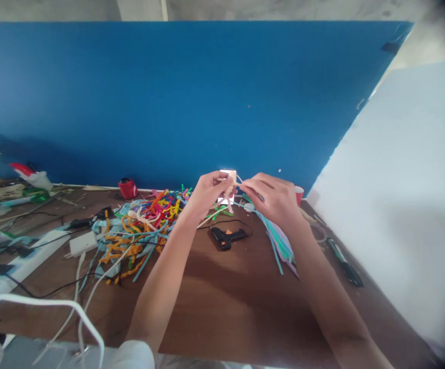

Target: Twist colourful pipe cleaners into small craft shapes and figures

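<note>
Head view: at centre, above the back of the table, a pale braided piece, held up off the surface between both hands. Left hand: curled, pinching the braided piece between thumb and fingers. Right hand: just beside, thumb and forefinger brought together on a thin pale strand at the right of the piece; exact fingertip contact too small to confirm. Directly behind the braided piece: a bright rectangle, possibly a lit screen, partly hidden by the left hand.

Below the hands: a black glue gun, lying flat on the table, cord looping behind. Left of the glue gun: a tangled heap of coloured stems, orange, blue, red and yellow. Under the right forearm: a bundle of pastel stems. Farther right: a dark green tool near the white wall. Behind the right hand: a red cup, partly covered. At left: a white adapter, near a power strip. Behind all: a blue panel.
</note>
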{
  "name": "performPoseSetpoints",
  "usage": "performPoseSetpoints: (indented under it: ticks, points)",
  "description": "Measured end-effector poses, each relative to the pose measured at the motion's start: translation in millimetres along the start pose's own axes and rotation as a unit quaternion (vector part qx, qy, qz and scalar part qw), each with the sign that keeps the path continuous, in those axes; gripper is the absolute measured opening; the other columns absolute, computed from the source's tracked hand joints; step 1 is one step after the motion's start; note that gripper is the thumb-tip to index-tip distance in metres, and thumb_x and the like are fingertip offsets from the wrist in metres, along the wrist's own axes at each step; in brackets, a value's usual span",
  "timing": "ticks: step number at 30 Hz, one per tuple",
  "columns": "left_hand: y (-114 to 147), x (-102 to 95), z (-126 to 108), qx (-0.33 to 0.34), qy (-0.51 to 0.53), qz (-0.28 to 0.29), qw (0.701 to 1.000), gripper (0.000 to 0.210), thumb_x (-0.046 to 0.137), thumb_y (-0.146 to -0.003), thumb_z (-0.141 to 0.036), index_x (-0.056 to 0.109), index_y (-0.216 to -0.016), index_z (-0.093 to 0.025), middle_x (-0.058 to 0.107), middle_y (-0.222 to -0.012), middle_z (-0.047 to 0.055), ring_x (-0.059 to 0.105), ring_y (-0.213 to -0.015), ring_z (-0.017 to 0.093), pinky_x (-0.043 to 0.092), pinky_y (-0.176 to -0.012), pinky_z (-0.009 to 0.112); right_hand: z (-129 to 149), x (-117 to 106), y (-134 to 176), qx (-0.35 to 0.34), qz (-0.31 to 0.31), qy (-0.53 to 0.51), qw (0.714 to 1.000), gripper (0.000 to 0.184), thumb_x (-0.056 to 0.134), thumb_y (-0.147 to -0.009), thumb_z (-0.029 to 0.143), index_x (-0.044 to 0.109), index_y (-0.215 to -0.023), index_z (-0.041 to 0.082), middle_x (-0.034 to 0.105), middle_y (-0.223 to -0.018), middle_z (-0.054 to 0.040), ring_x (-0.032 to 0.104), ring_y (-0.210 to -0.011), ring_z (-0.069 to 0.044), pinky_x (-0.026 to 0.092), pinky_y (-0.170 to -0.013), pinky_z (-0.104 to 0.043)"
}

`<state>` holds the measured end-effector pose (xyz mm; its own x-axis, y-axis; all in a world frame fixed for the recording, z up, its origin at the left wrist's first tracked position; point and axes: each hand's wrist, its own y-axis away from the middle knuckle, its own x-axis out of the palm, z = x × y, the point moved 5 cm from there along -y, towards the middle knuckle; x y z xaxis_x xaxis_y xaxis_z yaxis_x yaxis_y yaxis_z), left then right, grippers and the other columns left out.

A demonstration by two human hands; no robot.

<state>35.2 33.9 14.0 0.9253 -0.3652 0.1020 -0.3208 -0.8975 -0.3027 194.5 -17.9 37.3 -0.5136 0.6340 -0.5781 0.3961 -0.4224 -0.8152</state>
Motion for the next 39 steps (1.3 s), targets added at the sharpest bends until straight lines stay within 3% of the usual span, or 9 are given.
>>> performPoseSetpoints:
  ticks: [5, 8, 12, 15, 18, 22, 27, 33, 39]
  points:
    - [-1.2, -3.3, 1.0, 0.011, -0.037, 0.027, 0.999, 0.037, 0.076, -0.081, -0.047, 0.07, -0.095, -0.013, 0.068, -0.075, 0.003, 0.063, -0.067, 0.011, 0.048, -0.063, 0.022, -20.5, 8.4, -0.6, 0.157, 0.009, -0.116, 0.981, 0.032, 0.058, -0.095, 0.048, 0.067, -0.082, 0.02, 0.068, -0.074, -0.0014, 0.06, -0.066, -0.015, 0.039, -0.062, -0.028]
    - [-0.5, -2.2, 0.2, 0.007, -0.038, 0.039, 0.998, 0.036, 0.076, -0.081, -0.047, 0.07, -0.094, -0.013, 0.068, -0.075, 0.003, 0.062, -0.066, 0.01, 0.048, -0.064, 0.022, -24.2, 10.1, -1.1, 0.184, 0.031, -0.209, 0.96, 0.03, 0.062, -0.092, 0.049, 0.064, -0.084, 0.02, 0.068, -0.073, -0.0001, 0.06, -0.068, -0.016, 0.042, -0.063, -0.027]
    - [-0.9, -3.5, -0.6, 0.009, -0.017, 0.015, 1.0, 0.034, 0.078, -0.079, -0.045, 0.07, -0.091, -0.014, 0.068, -0.073, 0.002, 0.062, -0.065, 0.01, 0.048, -0.063, 0.022, -18.1, 5.4, -1.7, 0.129, 0.04, -0.177, 0.975, 0.024, 0.055, -0.098, 0.041, 0.062, -0.087, 0.021, 0.065, -0.076, -0.0005, 0.058, -0.069, -0.015, 0.041, -0.063, -0.027]
    - [-0.9, -2.4, 0.4, -0.02, 0.025, 0.027, 0.999, 0.033, 0.081, -0.076, -0.041, 0.07, -0.092, -0.014, 0.067, -0.071, 0.001, 0.061, -0.062, 0.009, 0.047, -0.062, 0.021, -6.7, 1.0, -1.1, 0.024, 0.018, -0.062, 0.998, 0.022, 0.047, -0.102, 0.034, 0.06, -0.088, 0.022, 0.065, -0.083, -0.0033, 0.059, -0.078, -0.017, 0.041, -0.068, -0.029]
    - [-0.4, -0.4, 1.5, -0.06, 0.074, 0.054, 0.994, 0.032, 0.083, -0.073, -0.038, 0.071, -0.089, -0.012, 0.066, -0.067, 0.001, 0.058, -0.059, 0.008, 0.046, -0.06, 0.021, 1.4, -0.4, 1.7, -0.044, -0.019, 0.067, 0.997, 0.019, 0.046, -0.102, 0.027, 0.061, -0.09, 0.024, 0.066, -0.083, -0.0039, 0.058, -0.08, -0.018, 0.039, -0.069, -0.031]
    - [-2.1, -4.5, 2.4, -0.061, 0.078, 0.044, 0.994, 0.028, 0.081, -0.075, -0.035, 0.072, -0.086, -0.012, 0.066, -0.067, 0.002, 0.058, -0.057, 0.008, 0.045, -0.058, 0.021, 2.9, 0.2, 4.2, -0.064, -0.044, 0.12, 0.99, 0.015, 0.049, -0.101, 0.023, 0.063, -0.099, 0.025, 0.07, -0.088, -0.0041, 0.058, -0.08, -0.018, 0.04, -0.07, -0.032]
    - [-3.8, -5.8, 5.7, -0.055, 0.065, 0.052, 0.995, 0.029, 0.081, -0.076, -0.035, 0.072, -0.09, -0.012, 0.068, -0.069, 0.002, 0.061, -0.06, 0.009, 0.045, -0.058, 0.02, 3.4, 5.4, 3.6, -0.08, -0.023, 0.082, 0.993, 0.015, 0.053, -0.1, 0.025, 0.067, -0.102, 0.024, 0.074, -0.091, -0.0042, 0.061, -0.081, -0.017, 0.043, -0.071, -0.031]
    - [-3.2, -6.5, -0.7, 0.02, -0.016, -0.003, 1.0, 0.04, 0.081, -0.076, -0.041, 0.067, -0.105, -0.016, 0.065, -0.069, -0.002, 0.059, -0.058, 0.008, 0.042, -0.055, 0.019, -7.3, 16.3, 1.8, 0.047, -0.017, -0.064, 0.997, 0.022, 0.052, -0.101, 0.036, 0.069, -0.106, 0.023, 0.075, -0.094, -0.0032, 0.067, -0.081, -0.016, 0.045, -0.069, -0.029]
    - [-2.3, -7.9, 1.8, -0.022, -0.015, -0.003, 1.0, 0.034, 0.077, -0.079, -0.044, 0.068, -0.095, -0.015, 0.065, -0.069, 0.001, 0.057, -0.057, 0.009, 0.04, -0.052, 0.02, 4.8, 16.6, 5.9, -0.093, -0.021, 0.115, 0.989, 0.021, 0.048, -0.101, 0.018, 0.066, -0.11, 0.023, 0.074, -0.101, -0.0049, 0.062, -0.088, -0.018, 0.041, -0.071, -0.032]
